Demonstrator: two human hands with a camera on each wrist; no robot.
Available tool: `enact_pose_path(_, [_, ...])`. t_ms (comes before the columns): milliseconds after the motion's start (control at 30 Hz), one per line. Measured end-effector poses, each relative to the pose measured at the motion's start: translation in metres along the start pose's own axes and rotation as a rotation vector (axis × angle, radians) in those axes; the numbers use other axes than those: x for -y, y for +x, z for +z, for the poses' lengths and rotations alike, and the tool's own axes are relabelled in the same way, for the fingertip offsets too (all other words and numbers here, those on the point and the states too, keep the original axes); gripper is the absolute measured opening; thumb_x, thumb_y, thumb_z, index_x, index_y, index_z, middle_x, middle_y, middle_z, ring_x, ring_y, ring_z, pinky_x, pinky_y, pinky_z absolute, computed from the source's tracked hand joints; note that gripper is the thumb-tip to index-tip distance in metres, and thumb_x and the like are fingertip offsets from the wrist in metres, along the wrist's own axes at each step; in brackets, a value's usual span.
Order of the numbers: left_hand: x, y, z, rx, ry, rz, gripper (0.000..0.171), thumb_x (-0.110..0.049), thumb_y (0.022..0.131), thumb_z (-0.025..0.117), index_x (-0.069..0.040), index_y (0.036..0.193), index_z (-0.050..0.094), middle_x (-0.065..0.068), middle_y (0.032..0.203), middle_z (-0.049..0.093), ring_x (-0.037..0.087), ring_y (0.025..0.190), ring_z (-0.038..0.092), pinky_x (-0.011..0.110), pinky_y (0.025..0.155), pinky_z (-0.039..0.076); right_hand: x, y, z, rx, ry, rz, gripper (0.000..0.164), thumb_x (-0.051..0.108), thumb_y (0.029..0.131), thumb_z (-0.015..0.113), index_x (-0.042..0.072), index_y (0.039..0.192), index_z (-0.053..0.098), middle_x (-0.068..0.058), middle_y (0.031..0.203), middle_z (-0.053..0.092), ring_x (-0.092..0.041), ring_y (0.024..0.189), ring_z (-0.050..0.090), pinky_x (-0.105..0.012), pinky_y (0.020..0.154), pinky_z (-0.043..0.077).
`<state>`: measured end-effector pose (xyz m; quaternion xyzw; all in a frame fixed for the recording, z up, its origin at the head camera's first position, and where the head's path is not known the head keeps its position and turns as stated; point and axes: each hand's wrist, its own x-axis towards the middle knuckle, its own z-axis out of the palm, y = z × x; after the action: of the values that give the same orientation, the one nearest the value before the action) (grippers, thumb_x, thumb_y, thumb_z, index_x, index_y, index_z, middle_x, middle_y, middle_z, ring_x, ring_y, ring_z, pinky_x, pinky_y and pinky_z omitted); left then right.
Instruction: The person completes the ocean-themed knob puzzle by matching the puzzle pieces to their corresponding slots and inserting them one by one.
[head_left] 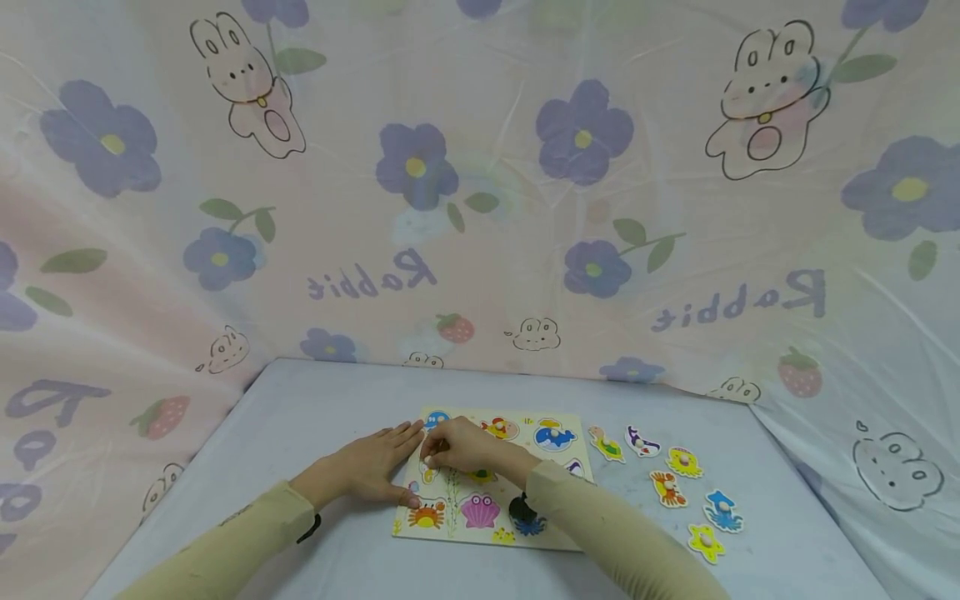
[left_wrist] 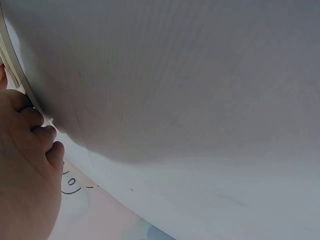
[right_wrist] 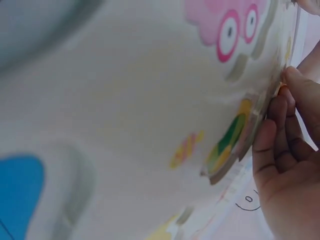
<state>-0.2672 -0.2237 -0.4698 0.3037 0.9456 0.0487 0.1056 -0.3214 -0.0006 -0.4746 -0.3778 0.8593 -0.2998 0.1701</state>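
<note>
My left hand (head_left: 367,468) lies flat at the left edge of a pale puzzle board (head_left: 558,539), fingers extended along it. Its thumb touches the board near the printed crab (head_left: 426,517). In the left wrist view, the left hand's fingers (left_wrist: 45,132) rest at the board's edge. Over the left middle of the board, my right hand (head_left: 468,446) pinches the pale knob of a small puzzle piece (head_left: 428,475), partly yellow and mostly hidden. The right wrist view shows the thumb and fingers (right_wrist: 285,125) close to the board's surface.
Right of the board lie several loose knobbed pieces: a turtle (head_left: 606,446), a purple-and-white whale (head_left: 642,442), a round yellow piece (head_left: 684,462), a crab (head_left: 667,489), a blue squid (head_left: 723,512) and a yellow starfish (head_left: 706,543). A patterned curtain (head_left: 487,250) hangs behind the table (head_left: 330,400).
</note>
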Motion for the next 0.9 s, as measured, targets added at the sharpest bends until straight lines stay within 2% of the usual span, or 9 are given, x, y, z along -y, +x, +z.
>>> enact_pose_path(233, [0.001, 0.003, 0.003, -0.007, 0.026, 0.014, 0.117, -0.083, 0.086, 0.057, 0.000, 0.162, 0.029, 0.015, 0.172, 0.020, 0.036, 0.157, 0.024, 0.053, 0.125, 0.030, -0.003, 0.000, 0.002, -0.033, -0.091, -0.014, 0.006, 0.015, 0.096, 0.077, 0.021, 0.097, 0.077, 0.015, 0.083, 0.061, -0.001, 0.075, 0.053, -0.016, 0.071, 0.049])
enact_pose_path(500, [0.000, 0.004, 0.003, -0.010, 0.021, 0.022, 0.116, -0.082, 0.086, 0.059, 0.001, 0.162, 0.030, 0.016, 0.172, 0.021, 0.037, 0.156, 0.025, 0.053, 0.125, 0.030, -0.001, -0.008, -0.003, -0.040, -0.067, -0.013, 0.007, 0.018, 0.097, 0.077, 0.018, 0.103, 0.078, 0.015, 0.086, 0.063, -0.001, 0.078, 0.056, -0.017, 0.073, 0.051])
enact_pose_path(733, [0.001, 0.003, 0.005, -0.006, 0.032, 0.010, 0.117, -0.084, 0.085, 0.058, 0.000, 0.162, 0.030, 0.015, 0.172, 0.022, 0.037, 0.156, 0.025, 0.052, 0.125, 0.030, 0.006, -0.026, -0.023, -0.098, 0.006, -0.039, 0.016, 0.018, 0.101, 0.071, 0.012, 0.115, 0.077, 0.009, 0.102, 0.068, -0.005, 0.090, 0.063, -0.020, 0.077, 0.054])
enact_pose_path(900, [0.003, 0.003, 0.007, -0.009, 0.036, 0.007, 0.118, -0.085, 0.084, 0.056, 0.000, 0.162, 0.030, 0.015, 0.172, 0.022, 0.037, 0.156, 0.025, 0.052, 0.125, 0.030, 0.004, -0.044, -0.042, -0.182, 0.035, -0.099, 0.019, 0.017, 0.102, 0.069, 0.008, 0.118, 0.076, 0.002, 0.110, 0.070, -0.014, 0.094, 0.067, -0.022, 0.077, 0.057])
